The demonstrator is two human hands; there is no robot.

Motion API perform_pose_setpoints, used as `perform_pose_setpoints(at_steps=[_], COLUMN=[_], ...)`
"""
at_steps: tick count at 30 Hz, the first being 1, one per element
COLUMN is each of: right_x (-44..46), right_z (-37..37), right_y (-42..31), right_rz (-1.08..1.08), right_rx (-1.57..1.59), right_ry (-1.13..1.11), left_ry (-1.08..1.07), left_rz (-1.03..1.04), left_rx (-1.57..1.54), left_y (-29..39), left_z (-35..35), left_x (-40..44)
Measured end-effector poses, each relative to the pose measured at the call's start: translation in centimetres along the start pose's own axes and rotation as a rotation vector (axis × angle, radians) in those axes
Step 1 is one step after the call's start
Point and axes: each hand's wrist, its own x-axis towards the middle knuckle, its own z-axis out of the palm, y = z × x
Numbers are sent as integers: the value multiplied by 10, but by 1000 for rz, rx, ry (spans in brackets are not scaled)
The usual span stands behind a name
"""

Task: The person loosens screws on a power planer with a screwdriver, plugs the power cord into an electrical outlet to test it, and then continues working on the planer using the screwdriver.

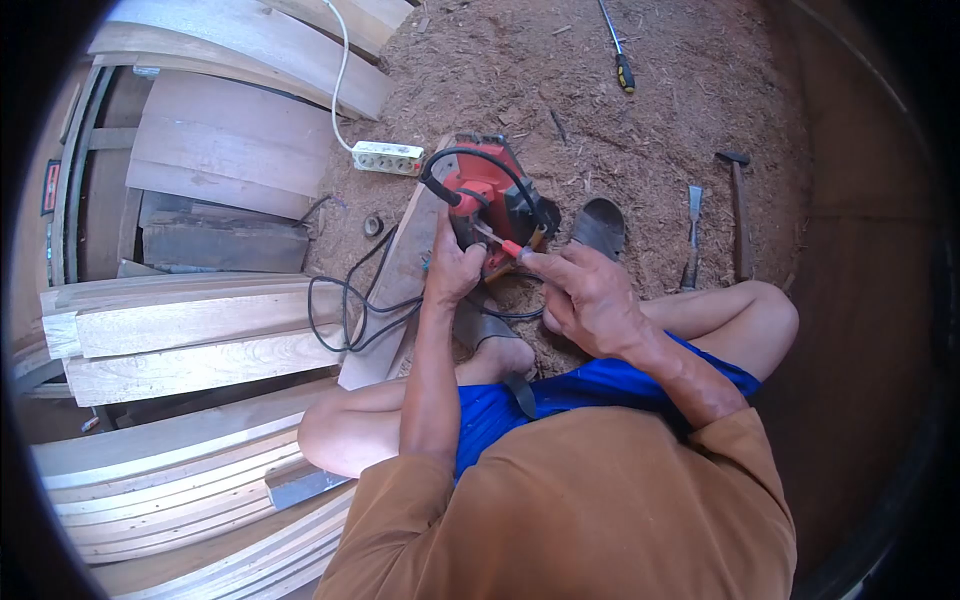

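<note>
A red and black corded power tool, which looks like an electric planer (500, 160), sits between my feet on the sawdust-covered ground. My left hand (455, 265) is closed around its near end and steadies it. Between the fingers of my right hand (595, 295) is a red-handled screwdriver (512, 248), its shaft directed at the tool's body near my left thumb. Whether the tip sits in a screw is too small to tell. A black cord (345, 300) loops over a board on the left.
Stacked planks (200, 330) fill the left side. A white power strip (388, 157) lies beyond the board (385, 320). To the right are a chisel (693, 235) and a hammer (740, 215). Farther off lies a yellow-and-black screwdriver (625, 75). A dark sandal (600, 225) is close to the tool.
</note>
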Motion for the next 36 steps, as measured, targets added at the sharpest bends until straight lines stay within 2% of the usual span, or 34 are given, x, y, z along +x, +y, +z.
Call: perform_pose_setpoints(at_steps=[4, 10, 16, 19, 22, 25, 28, 31, 34, 36], right_x=[1, -2, -1, -4, -1, -2, -9, -16, -17, -11], right_z=[-2, -5, -4, -4, -13, -23, -16, -9, -12, -11], right_y=[-4, 3, 1, -1, 0, -6, -8, -7, -4, 0], right_rz=[68, -1, 63, 61, -133, -68, 33, 70, 91, 175], right_rx=[14, -65, 11, -106, -331, -318, -295, -244, -96, 85], right_ry=[-17, -68, -49, -103, -109, -259, -247, -194, -142, -88], left_ry=[-18, -11, -4, 46, -20, -21, 64, 24, -34, -7], left_rz=[-6, 20, 4, 77, 40, 65, 111, 245, 116, 147], left_rx=[32, 31, 8, 148, 134, 248, 271, 380, 304, 321], left_y=[1, -3, 2, -4, -10, -6, -6, -3, 2, -1], left_z=[-1, -1, 4, 10, 4, 9, 16, 14, 15, 16], left_x=[0, 1, -1, -1, 1, 2, 2, 7, 6, 10])
